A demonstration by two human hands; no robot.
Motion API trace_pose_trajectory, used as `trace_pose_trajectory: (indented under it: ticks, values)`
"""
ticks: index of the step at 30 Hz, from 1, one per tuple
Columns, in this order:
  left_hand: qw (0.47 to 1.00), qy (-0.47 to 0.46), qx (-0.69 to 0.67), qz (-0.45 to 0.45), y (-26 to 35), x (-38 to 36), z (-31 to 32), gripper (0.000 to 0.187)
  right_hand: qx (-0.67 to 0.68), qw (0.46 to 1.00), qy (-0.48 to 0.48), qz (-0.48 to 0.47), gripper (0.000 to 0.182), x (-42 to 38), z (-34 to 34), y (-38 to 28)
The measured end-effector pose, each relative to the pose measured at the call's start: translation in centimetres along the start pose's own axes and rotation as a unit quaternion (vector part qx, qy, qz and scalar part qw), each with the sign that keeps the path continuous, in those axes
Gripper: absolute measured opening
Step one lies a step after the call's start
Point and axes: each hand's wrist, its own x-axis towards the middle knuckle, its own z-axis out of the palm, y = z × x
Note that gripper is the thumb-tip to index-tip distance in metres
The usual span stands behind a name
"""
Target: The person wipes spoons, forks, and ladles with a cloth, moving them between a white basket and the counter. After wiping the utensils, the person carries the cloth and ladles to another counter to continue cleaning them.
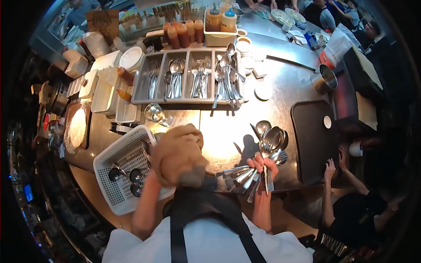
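Note:
My right hand is closed around a bunch of spoons and forks, their bowls pointing away from me and the handles fanning out toward me. A brown cloth, smeared by motion, covers my left hand, which holds it up over the counter. To the left, a white perforated basket sits tilted with several ladle-like spoons in it. Beyond my hands, a grey cutlery tray has compartments of forks and spoons; a mixed pile fills the rightmost one.
A black serving tray with a small white cup lies at right, beside another person's hands. A clear glass stands near the cutlery tray. Sauce bottles line the back; a metal pot stands at far right.

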Motion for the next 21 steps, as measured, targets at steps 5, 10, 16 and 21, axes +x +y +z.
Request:
trace_pose_trajectory:
  ticks: [5,10,16,21]
  values:
    - [0.976,0.169,0.124,0.065,-2.6,-2.0,2.3,0.041,0.011,0.999,-0.050,-0.011,0.011,0.7,1.2,0.0]
    - [0.959,0.245,0.118,0.085,-3.4,3.3,3.2,0.041,0.213,0.959,-0.151,0.108,0.009,1.6,3.3,3.2]
    - [1.000,-0.013,0.002,0.009,-5.9,3.4,2.6,0.051,0.166,0.958,-0.168,0.162,0.013,2.2,2.4,5.2]
    - [0.912,0.037,0.403,0.069,-5.9,1.6,-3.0,0.047,0.142,0.969,-0.127,0.158,0.016,1.7,1.4,2.5]
